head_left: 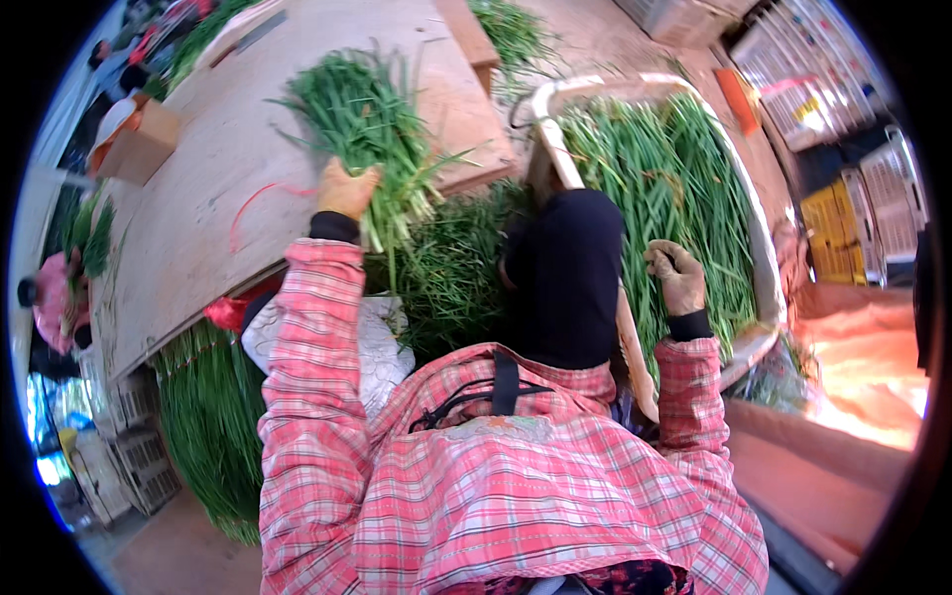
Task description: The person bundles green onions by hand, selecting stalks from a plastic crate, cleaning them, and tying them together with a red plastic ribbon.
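Observation:
A loose bunch of garlic chives [362, 104], with long green leaves and pale stem ends, lies over the wooden table's near right part. My left hand [347, 189], in a tan glove, is closed round its stems; the leaf tips point away from me. My right hand [679, 278], gloved too, is over the white-rimmed tub [765, 233] at my right, above many more chives [659, 178]. Its fingers are curled together, and what they hold, if anything, cannot be made out. A thin red tie [238, 220] lies on the table beside my left wrist.
The wooden table [228, 129] fills the upper left, a cardboard box [139, 139] at its far edge. Loose greens [451, 273] lie by my dark-trousered knee [570, 268]. Tied chives [206, 426] stand below the table at left. Crates [833, 233] stand at right. A person in pink [55, 302] is far left.

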A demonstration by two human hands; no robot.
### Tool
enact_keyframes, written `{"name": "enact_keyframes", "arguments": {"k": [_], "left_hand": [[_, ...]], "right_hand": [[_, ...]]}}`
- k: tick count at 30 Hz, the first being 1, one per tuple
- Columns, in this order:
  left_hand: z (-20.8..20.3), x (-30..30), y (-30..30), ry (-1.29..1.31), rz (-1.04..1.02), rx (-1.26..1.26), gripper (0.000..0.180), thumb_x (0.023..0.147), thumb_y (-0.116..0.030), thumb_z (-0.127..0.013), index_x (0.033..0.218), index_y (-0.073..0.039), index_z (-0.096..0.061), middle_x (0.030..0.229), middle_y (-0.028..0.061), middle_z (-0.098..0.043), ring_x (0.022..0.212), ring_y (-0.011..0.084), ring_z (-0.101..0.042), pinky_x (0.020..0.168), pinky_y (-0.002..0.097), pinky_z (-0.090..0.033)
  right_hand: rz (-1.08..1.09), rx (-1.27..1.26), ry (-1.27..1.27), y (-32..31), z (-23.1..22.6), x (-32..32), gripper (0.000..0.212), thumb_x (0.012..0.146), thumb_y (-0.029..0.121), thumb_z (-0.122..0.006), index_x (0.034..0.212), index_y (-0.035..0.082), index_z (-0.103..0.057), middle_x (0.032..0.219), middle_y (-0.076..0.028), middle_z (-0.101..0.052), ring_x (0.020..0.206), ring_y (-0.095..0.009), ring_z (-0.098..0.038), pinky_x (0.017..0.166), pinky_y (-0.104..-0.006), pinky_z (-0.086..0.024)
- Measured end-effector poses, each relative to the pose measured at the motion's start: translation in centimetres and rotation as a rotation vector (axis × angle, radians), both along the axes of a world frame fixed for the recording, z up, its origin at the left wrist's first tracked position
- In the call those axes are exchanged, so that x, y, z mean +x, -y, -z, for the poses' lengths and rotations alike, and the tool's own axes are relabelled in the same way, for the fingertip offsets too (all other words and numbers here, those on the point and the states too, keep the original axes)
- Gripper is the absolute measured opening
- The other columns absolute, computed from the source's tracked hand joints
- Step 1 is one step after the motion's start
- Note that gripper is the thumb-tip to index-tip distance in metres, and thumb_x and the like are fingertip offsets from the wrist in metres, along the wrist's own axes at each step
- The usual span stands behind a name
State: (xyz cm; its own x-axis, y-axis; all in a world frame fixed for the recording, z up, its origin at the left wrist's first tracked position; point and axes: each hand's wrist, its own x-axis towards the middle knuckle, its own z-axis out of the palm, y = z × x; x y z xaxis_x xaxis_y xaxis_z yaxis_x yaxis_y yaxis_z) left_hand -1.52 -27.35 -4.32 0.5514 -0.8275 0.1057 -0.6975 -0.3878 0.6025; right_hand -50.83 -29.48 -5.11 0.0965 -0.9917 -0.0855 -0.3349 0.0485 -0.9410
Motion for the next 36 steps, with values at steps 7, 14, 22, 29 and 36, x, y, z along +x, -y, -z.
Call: {"name": "enact_keyframes", "arguments": {"k": [7, 14, 22, 29, 36], "left_hand": [[2.0, 3.2, -2.4, -0.377, 0.145, -0.065, 0.048, 0.084, -0.035, -0.06, 0.11, 0.005, -0.054, 0.104, 0.0146, -0.06, 0.092, 0.0219, -0.055, 0.083, 0.0324, -0.043], [-0.1, -1.6, -4.0, -0.649, 0.233, -0.133, 0.038, 0.084, -0.018, -0.063, 0.113, 0.003, -0.05, 0.103, 0.01, -0.058, 0.09, 0.0159, -0.054, 0.08, 0.0278, -0.044], [2.2, -0.2, -0.6, -0.677, 0.15, -0.205, 0.026, 0.084, -0.013, -0.061, 0.105, 0.0, -0.051, 0.094, 0.0072, -0.058, 0.08, 0.0149, -0.055, 0.068, 0.0277, -0.046], [3.4, 0.8, -7.0, -0.845, 0.075, -0.294, 0.034, 0.09, -0.014, -0.054, 0.115, 0.007, -0.047, 0.093, 0.0065, -0.059, 0.074, 0.0111, -0.053, 0.065, 0.0232, -0.044], [2.3, -1.4, -9.8, -0.861, -0.05, -0.271, 0.035, 0.089, -0.016, -0.056, 0.117, 0.004, -0.047, 0.085, 0.0027, -0.058, 0.067, 0.0057, -0.05, 0.058, 0.0185, -0.041]], "right_hand": [[0.076, 0.032, -0.595, -6.7, 3.0, -8.0, 0.021, 0.077, 0.02, -0.063, 0.089, 0.003, -0.064, 0.08, -0.016, -0.064, 0.075, -0.029, -0.063, 0.067, -0.0358, -0.049], [0.055, 0.254, -0.94, -11.4, 2.7, -8.6, 0.039, 0.067, 0.029, -0.073, 0.092, 0.002, -0.062, 0.088, -0.018, -0.062, 0.084, -0.033, -0.061, 0.074, -0.0401, -0.048], [0.04, 0.133, -1.051, -11.9, 3.9, -9.7, 0.055, 0.063, 0.027, -0.077, 0.107, 0.003, -0.055, 0.096, -0.021, -0.06, 0.09, -0.036, -0.059, 0.078, -0.0419, -0.047], [0.025, 0.392, -0.835, -12.7, 5.1, -11.4, 0.075, 0.069, 0.03, -0.071, 0.129, -0.002, -0.039, 0.094, -0.026, -0.061, 0.092, -0.038, -0.059, 0.08, -0.0417, -0.047], [0.082, 0.345, -0.733, -11.4, 2.7, -12.9, 0.05, 0.078, 0.032, -0.066, 0.116, 0.0, -0.056, 0.1, -0.024, -0.062, 0.095, -0.033, -0.061, 0.083, -0.0363, -0.046]]}}
